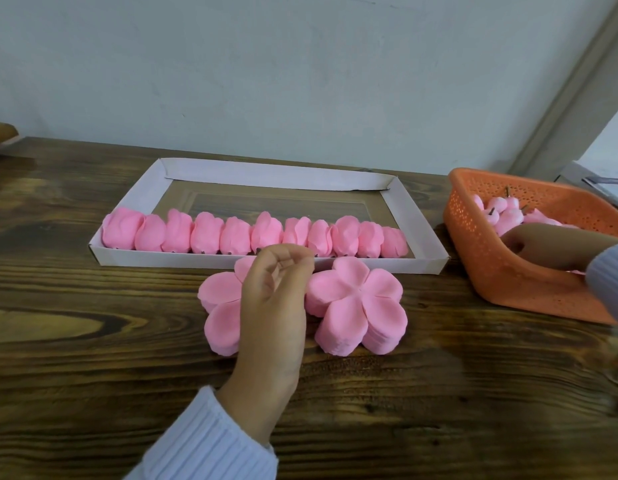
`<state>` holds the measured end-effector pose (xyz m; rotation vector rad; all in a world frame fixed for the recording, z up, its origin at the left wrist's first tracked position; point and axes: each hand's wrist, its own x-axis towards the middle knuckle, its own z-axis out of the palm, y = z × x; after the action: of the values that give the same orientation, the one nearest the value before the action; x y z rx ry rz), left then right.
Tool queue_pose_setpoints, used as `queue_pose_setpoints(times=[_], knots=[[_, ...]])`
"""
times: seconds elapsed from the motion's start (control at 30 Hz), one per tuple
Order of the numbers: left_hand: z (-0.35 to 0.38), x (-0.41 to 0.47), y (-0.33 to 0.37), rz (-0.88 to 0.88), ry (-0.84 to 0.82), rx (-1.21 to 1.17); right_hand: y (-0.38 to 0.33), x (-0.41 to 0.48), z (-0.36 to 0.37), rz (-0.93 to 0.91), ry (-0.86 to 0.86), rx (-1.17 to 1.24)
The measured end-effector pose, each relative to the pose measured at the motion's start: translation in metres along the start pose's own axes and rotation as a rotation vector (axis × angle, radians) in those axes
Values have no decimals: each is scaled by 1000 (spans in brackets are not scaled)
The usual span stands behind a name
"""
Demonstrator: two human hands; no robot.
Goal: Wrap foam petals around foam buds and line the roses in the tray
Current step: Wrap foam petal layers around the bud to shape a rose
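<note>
We see a tray (266,174) on the table (92,341), centre, towards the far edge. A row of roses (238,235) sits in it along its near wall. Just before the tray, two petal stacks lie side by side: left stack (220,299), right stack (359,306). The left hand (272,299) is over the left stack. Right of the tray is a basket (501,271) with buds (505,211) in it, and the right hand (543,244) reaches inside.
</note>
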<state>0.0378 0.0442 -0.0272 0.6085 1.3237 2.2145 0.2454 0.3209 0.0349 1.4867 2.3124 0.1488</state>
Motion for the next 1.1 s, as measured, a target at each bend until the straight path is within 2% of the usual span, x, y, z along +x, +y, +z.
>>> queue_pose_setpoints(times=[0.17,0.3,0.4,0.53,0.73,0.83,0.97,1.03,1.1], knots=[[0,0,0,6,-6,17,-8,6,7,81,74,0],[-1,0,0,5,-9,31,0,2,-1,-49,28,40],[-1,1,-1,9,-13,55,7,-2,-5,-143,152,149],[-1,1,-1,6,-26,67,15,-3,-3,-169,285,249],[-1,1,0,5,-33,82,27,-2,-2,-126,432,394],[0,1,0,8,-31,79,35,-4,-5,-43,495,421],[-1,0,-1,25,-42,98,50,0,-15,89,424,716],[-1,0,0,28,-38,118,44,-12,-19,26,471,955],[-1,0,0,28,-32,132,19,-35,-23,-122,538,1298]])
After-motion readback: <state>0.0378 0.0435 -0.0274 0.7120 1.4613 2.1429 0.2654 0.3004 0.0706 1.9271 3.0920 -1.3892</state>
